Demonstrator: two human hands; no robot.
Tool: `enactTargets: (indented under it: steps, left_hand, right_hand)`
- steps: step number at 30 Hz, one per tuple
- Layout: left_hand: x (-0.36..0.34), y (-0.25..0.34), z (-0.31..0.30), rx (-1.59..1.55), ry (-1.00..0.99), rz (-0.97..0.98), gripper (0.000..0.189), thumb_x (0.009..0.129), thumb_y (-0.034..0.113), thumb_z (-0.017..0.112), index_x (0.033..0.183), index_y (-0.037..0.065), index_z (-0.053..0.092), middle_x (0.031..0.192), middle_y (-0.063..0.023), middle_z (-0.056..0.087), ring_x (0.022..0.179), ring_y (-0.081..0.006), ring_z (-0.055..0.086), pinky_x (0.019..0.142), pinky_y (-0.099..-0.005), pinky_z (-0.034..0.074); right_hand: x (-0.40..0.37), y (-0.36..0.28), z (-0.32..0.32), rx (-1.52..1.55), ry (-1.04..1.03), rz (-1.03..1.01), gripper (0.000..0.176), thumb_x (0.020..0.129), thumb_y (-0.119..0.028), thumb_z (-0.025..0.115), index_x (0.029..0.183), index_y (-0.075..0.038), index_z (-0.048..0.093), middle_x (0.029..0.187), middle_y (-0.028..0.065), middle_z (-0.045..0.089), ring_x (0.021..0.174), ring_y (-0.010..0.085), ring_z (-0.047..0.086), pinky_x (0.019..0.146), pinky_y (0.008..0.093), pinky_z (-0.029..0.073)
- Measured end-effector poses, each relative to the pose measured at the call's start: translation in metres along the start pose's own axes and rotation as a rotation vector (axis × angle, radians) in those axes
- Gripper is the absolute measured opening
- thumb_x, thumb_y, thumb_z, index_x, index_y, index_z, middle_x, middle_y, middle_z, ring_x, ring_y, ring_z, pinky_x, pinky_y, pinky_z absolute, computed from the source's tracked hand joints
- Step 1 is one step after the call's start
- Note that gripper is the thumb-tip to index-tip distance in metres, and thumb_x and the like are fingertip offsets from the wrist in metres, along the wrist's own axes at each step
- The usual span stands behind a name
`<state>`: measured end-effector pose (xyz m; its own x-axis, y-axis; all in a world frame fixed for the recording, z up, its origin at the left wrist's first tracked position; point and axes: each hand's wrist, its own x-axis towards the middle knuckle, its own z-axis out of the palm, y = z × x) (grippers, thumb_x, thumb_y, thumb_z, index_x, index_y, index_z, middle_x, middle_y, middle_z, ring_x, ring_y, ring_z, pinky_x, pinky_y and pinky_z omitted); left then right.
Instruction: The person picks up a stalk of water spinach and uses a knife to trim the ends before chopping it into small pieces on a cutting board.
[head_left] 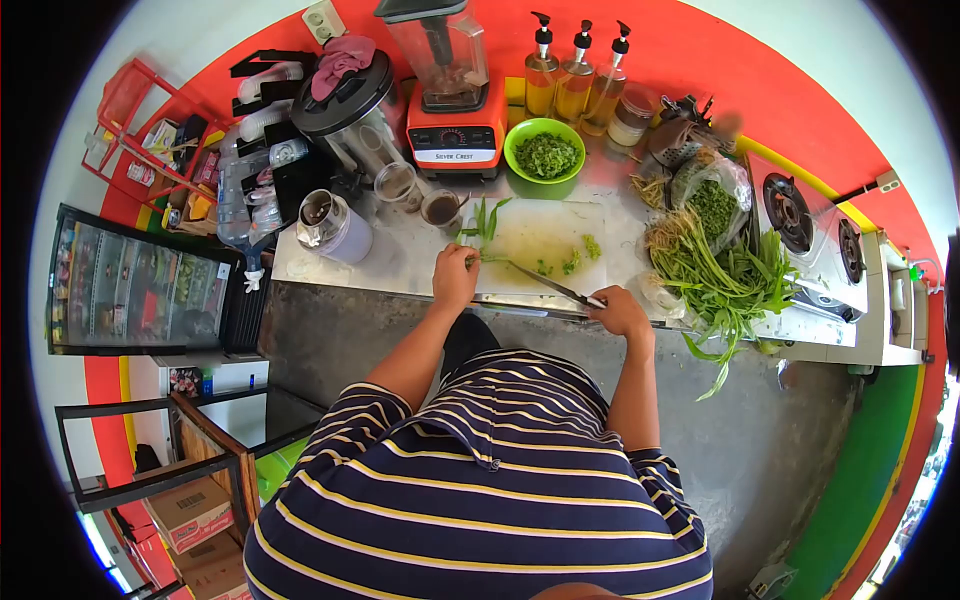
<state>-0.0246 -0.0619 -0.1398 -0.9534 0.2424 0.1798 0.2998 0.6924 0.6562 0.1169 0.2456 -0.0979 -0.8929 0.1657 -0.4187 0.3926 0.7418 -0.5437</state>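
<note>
My left hand (455, 277) has its fingers curled shut on a few green stems (485, 225), pinning them flat to the cutting board (545, 235) so they can't roll, with the leaves pointing away past my fingertips. My right hand (620, 310) is wrapped tight round the knife (545, 283) handle. The blade slants across to meet the stems just beside my left fingertips, and chopped bits (575, 260) lie beyond it.

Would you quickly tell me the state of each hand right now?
Left hand: closed on a bunch of long green leafy stems.
Right hand: closed on the handle of a long steel-bladed kitchen knife.
</note>
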Motion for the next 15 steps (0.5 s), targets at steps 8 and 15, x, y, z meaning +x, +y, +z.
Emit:
enactTargets:
  steps: [8,15]
  left_hand:
    - [0.016,0.000,-0.004,-0.177,-0.078,0.009,0.011,0.086,0.006,0.071,0.094,-0.001,0.069,0.089,-0.0152,0.071,0.082,-0.0272,0.068,0.077,-0.0384,0.054]
    - [0.029,0.019,-0.007,-0.201,-0.064,0.135,0.009,0.087,0.007,0.069,0.093,0.001,0.067,0.094,-0.0143,0.070,0.091,-0.0303,0.064,0.080,-0.0387,0.053]
  right_hand:
    - [0.009,0.012,-0.006,0.136,0.065,0.119,0.036,0.077,-0.022,0.079,0.108,-0.005,0.076,0.100,0.0212,0.073,0.094,0.0365,0.070,0.086,0.0426,0.053]
    - [0.017,0.018,-0.014,0.091,0.236,0.109,0.030,0.080,-0.023,0.075,0.103,-0.004,0.076,0.095,0.0219,0.073,0.092,0.0375,0.070,0.084,0.0437,0.054]
